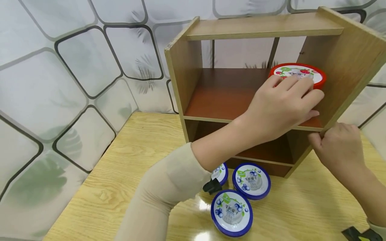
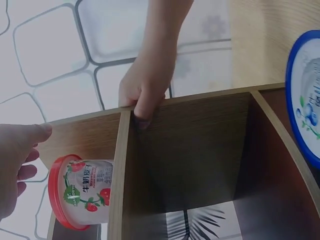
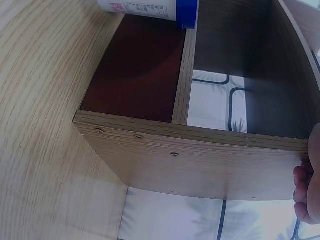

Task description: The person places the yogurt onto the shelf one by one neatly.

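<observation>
A white tub with a red lid and strawberry print [image 1: 313, 76] stands on the upper level of a wooden shelf unit [image 1: 356, 60], near its right side panel. My left hand [image 1: 283, 103] is in front of this tub and hides part of it. In the left wrist view, a gap separates the thumb and bent fingers of that hand [image 2: 15, 162] from the strawberry tub [image 2: 90, 192]. Lower down, my right hand [image 1: 340, 150] grips the front edge of the right side panel, thumb inside and fingers outside.
Three blue-lidded tubs with blueberry print, including the nearest tub [image 1: 231, 213] and the right tub [image 1: 251, 182], stand on the wooden table [image 1: 144, 160] before the shelf. My left sleeve partly covers the third tub [image 1: 221, 173]. A patterned wall covering [image 1: 87, 60] rises behind.
</observation>
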`<state>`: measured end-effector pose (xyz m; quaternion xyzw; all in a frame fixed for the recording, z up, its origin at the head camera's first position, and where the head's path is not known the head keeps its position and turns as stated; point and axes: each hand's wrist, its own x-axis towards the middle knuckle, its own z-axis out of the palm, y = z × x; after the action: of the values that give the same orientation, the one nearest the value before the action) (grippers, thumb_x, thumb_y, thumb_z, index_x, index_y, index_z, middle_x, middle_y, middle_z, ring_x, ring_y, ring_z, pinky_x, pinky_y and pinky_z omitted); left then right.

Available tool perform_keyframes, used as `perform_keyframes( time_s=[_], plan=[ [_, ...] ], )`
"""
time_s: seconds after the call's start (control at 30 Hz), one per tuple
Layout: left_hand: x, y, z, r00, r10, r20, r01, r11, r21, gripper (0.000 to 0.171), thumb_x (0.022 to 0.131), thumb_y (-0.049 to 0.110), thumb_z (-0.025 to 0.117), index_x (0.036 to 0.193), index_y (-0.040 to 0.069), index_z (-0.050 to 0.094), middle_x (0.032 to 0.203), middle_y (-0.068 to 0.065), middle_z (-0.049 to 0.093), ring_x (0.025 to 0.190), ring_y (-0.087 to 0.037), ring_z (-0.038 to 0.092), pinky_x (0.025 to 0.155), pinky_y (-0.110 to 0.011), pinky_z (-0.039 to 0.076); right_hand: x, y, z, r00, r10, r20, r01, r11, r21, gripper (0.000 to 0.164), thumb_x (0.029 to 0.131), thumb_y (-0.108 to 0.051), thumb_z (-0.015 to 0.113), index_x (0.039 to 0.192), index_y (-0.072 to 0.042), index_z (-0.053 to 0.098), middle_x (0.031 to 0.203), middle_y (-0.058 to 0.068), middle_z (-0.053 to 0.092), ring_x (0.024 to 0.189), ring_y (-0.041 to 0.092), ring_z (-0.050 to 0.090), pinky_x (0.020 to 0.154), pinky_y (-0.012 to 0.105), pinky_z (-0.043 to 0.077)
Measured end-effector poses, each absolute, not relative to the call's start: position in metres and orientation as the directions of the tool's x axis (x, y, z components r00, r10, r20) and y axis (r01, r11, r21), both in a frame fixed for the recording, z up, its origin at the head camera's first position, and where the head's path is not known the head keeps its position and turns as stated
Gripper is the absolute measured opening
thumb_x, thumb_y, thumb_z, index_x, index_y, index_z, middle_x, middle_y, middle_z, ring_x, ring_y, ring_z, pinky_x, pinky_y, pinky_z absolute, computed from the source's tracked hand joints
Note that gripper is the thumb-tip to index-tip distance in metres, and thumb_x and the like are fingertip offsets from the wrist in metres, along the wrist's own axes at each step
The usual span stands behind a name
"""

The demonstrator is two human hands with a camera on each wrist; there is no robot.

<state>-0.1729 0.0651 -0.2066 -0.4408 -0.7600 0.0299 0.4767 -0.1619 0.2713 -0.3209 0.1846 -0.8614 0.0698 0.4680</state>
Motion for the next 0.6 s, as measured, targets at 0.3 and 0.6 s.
perform_keyframes(
  time_s=[0.3, 0.6],
  plan=[
    [-0.172, 0.056, -0.220, -0.162, 0.718, 0.677, 0.638, 0.600, -0.483, 0.032, 0.100, 0.035, 0.038, 0.107, 0.022, 0.066, 0.107, 0.006, 0.065, 0.101, -0.012, 0.061, 0.084, -0.027, 0.046, -0.162, 0.275, -0.323, -0.530, -0.245, 0.812, -0.361, 0.931, 0.045, 0.039, 0.086, -0.026, 0.028, 0.055, -0.003, 0.034, 0.040, 0.008, 0.027, 0.037, 0.027, 0.024, 0.040, 0.036, 0.016],
    [-0.167, 0.040, -0.230, -0.137, 0.725, 0.675, 0.675, 0.567, -0.473, 0.029, 0.099, 0.036, 0.042, 0.105, 0.022, 0.067, 0.101, 0.007, 0.066, 0.094, -0.011, 0.063, 0.079, -0.024, 0.045, -0.163, 0.274, -0.324, -0.535, -0.236, 0.811, -0.358, 0.933, 0.035, 0.042, 0.088, -0.030, 0.028, 0.056, -0.002, 0.036, 0.040, 0.011, 0.030, 0.038, 0.032, 0.028, 0.041, 0.041, 0.020]
  ],
)
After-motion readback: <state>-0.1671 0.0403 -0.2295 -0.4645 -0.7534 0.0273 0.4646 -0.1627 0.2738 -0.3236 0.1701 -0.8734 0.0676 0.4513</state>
